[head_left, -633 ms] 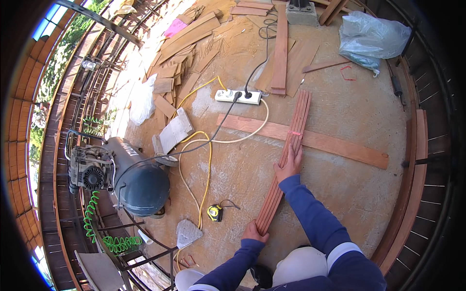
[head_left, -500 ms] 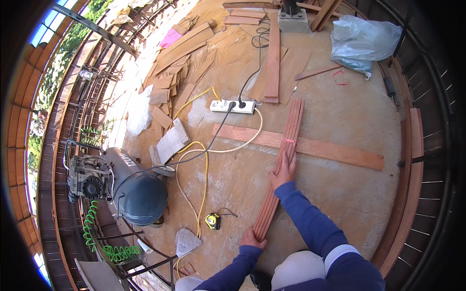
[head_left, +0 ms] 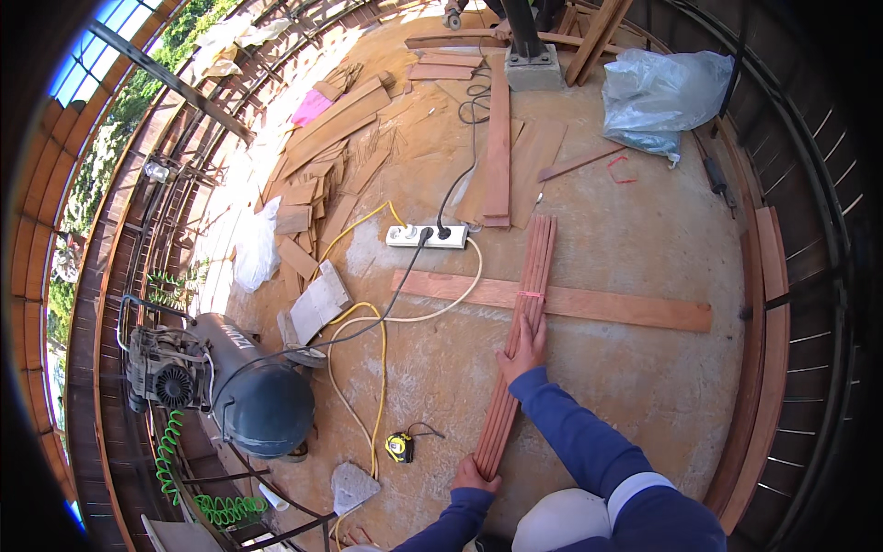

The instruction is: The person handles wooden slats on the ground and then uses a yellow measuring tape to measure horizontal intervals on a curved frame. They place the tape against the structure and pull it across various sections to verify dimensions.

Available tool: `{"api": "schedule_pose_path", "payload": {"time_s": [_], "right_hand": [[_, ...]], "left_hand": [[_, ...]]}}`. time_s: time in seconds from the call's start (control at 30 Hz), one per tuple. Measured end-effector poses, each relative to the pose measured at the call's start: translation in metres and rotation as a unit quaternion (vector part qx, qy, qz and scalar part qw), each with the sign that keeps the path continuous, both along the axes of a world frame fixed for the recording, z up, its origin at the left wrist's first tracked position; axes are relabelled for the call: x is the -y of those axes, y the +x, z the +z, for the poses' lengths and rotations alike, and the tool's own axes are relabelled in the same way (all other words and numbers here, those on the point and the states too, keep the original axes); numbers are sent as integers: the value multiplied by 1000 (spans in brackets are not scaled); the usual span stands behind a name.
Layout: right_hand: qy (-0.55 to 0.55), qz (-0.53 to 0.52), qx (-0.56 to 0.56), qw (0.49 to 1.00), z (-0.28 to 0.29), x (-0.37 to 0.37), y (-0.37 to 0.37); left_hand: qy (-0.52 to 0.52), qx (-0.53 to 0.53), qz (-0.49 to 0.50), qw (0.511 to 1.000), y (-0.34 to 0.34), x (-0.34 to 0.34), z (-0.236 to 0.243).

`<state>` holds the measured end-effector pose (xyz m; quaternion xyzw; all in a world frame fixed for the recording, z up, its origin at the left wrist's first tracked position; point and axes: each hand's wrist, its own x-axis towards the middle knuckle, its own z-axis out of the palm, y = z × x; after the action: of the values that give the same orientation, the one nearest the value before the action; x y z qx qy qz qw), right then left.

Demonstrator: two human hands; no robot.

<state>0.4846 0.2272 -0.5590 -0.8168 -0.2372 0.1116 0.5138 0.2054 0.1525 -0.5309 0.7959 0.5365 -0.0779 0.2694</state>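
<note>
Both arms came in from the lower edge, in dark blue sleeves. The right arm stretched farther forward, bent a little at the elbow, and the right hand (head_left: 524, 350) lay palm down with fingers pointing ahead and slightly spread. The left arm stayed short and close to the body, and the left hand (head_left: 474, 476) curled near the wrist, knuckles up, fingers closed in a loose grip.

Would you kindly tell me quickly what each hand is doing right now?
Left hand: closed on the near end of the bundle of wooden slats.
Right hand: resting on the bundle midway; grip cannot be told.
</note>
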Motion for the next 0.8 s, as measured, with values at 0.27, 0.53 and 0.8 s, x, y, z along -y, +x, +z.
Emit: {"api": "schedule_pose_path", "payload": {"time_s": [0.27,0.53,0.8], "right_hand": [[-3,0,-6,1000,-1,-1,0],[-2,-2,-5,1000,1,-1,0],[8,-1,-13,1000,-3,-3,-5]], "left_hand": [[2,10,-7,1000,0,-3,-1],[12,6,-6,1000,-2,-1,-4],[11,14,1,1000,-4,3,0]]}}
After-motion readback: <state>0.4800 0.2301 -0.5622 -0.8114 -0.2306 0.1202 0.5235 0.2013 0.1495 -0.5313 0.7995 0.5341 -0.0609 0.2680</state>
